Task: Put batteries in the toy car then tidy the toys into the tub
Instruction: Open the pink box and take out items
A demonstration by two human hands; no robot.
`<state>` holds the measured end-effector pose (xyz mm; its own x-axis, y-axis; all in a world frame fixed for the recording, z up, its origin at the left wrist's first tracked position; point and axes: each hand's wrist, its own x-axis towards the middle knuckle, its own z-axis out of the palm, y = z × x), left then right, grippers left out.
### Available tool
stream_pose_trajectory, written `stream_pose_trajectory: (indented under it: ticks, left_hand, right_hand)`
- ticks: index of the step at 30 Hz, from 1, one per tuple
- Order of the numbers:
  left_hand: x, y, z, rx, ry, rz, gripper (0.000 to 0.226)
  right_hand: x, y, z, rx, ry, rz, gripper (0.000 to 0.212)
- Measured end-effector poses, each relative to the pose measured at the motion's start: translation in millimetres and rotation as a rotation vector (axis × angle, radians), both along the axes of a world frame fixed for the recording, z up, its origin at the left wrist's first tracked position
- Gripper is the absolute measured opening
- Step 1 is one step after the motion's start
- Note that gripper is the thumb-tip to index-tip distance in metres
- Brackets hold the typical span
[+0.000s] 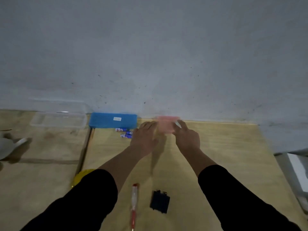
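A pink toy (166, 125), blurred, sits near the wall at the back of the wooden board. My right hand (186, 137) is at its right edge, thumb low and fingers over the top, and seems to pinch it. With straight fingers, my left hand (144, 139) reaches the toy's left side; blur hides whether it touches. Three blue batteries (124, 132) lie just left of my left hand. A black battery cover (160, 201) and a red and white screwdriver (134, 202) lie near me between my sleeves. The clear tub (58, 121) stands far left by the wall.
A blue box (113, 120) lies against the wall between the tub and the pink toy. A yellow object (81, 175) peeks out under my left sleeve. A white thing (10, 145) sits at the left edge. The board (233, 155) ends at the right.
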<state>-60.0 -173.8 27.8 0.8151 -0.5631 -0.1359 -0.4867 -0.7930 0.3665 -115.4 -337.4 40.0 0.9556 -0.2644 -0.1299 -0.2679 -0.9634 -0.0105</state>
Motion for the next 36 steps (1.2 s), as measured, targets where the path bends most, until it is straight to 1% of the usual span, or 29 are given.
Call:
stream_pose_trajectory:
  ticks: [3, 5, 7, 9, 10, 12, 15, 18, 23, 28, 31, 34, 36]
  left_hand:
    - [13, -27, -18, 0.082, -0.034, 0.006, 0.062]
    - [20, -41, -29, 0.132, -0.023, 0.007, 0.064]
    - [24, -50, -37, 0.147, 0.0, 0.014, 0.061]
    - [27, -55, -43, 0.14, -0.02, 0.017, 0.057]
    - [28, -56, -45, 0.133, -0.033, 0.023, 0.055]
    - [29, -55, -50, 0.116, -0.047, 0.04, 0.053]
    - [30, -54, -56, 0.038, -0.046, 0.091, 0.052]
    - [27, -54, -59, -0.008, -0.045, 0.131, 0.054]
    - [27, -56, -58, 0.012, -0.055, 0.149, 0.058]
    - [25, -56, -60, -0.045, -0.095, 0.159, 0.057]
    - [26, -57, -61, 0.006, -0.091, 0.151, 0.056]
    - [26, -56, -60, 0.008, -0.087, 0.161, 0.057]
    - [25, -56, -60, -0.013, -0.093, 0.165, 0.058]
  right_hand:
    - [12, -17, -16, -0.027, 0.035, 0.111, 0.047]
    - [16, -23, -27, -0.044, 0.052, 0.171, 0.05]
    - [17, -29, -39, -0.046, -0.019, 0.221, 0.055]
    - [17, -33, -53, -0.08, -0.1, 0.274, 0.061]
    - [17, -35, -59, -0.081, -0.135, 0.298, 0.061]
    - [17, -39, -69, -0.08, -0.177, 0.343, 0.056]
    - [20, -40, -69, -0.061, -0.235, 0.396, 0.039]
    - [23, -43, -69, -0.098, -0.276, 0.453, 0.045]
    - [32, -43, -72, -0.215, -0.253, 0.565, 0.038]
    - [32, -36, -73, -0.316, -0.318, 0.613, 0.044]
    - [30, -29, -77, -0.354, -0.321, 0.616, 0.046]
    - [31, -24, -84, -0.409, -0.342, 0.599, 0.064]
    - [31, -22, -85, -0.435, -0.35, 0.597, 0.069]
